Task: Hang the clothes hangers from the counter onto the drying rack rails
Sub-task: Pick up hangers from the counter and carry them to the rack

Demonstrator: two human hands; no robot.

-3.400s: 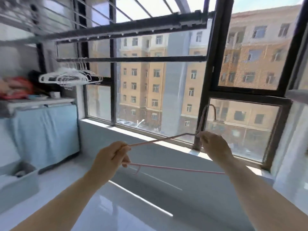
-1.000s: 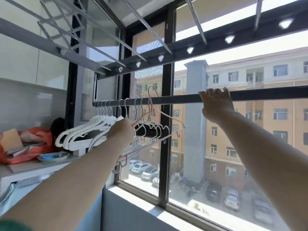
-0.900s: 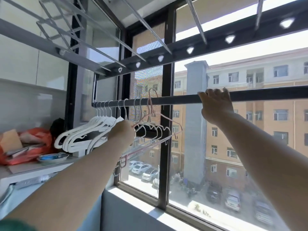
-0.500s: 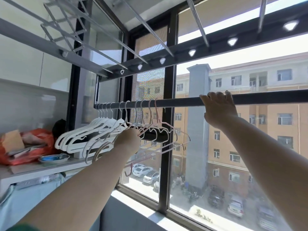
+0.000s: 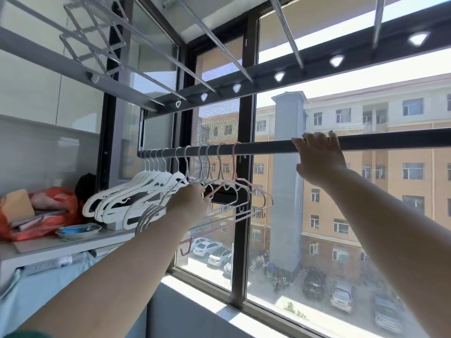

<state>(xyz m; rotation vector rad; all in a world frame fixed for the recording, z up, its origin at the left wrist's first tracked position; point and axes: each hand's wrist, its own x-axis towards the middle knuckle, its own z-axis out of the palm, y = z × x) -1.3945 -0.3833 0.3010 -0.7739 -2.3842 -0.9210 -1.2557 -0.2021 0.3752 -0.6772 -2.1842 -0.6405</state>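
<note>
Clutter fills the far left: an orange bag (image 5: pixel 57 198) and a shallow dish (image 5: pixel 78 231) lie on a white counter (image 5: pixel 48 247), with pale blue cloth (image 5: pixel 44 296) hanging below it. Overhead, grey rack bars (image 5: pixel 136 40) run to a dark beam (image 5: pixel 305 69) with triangular holes. Under that, white hangers (image 5: pixel 122 201) crowd the left end of the dark rail (image 5: pixel 263 148). The left hand (image 5: pixel 189 203) reaches among them, fingers curled round the wire of the pink hanger (image 5: pixel 235 167), whose hook sits over the rail, last in the row. A black window frame (image 5: pixel 240 240) stands behind, above a sunlit sill (image 5: pixel 219 306). Further right, the right hand (image 5: pixel 317 162) grips the rail, fingers hooked over its top. Outside are tan buildings (image 5: pixel 390 191) and parked cars (image 5: pixel 214 256).
</note>
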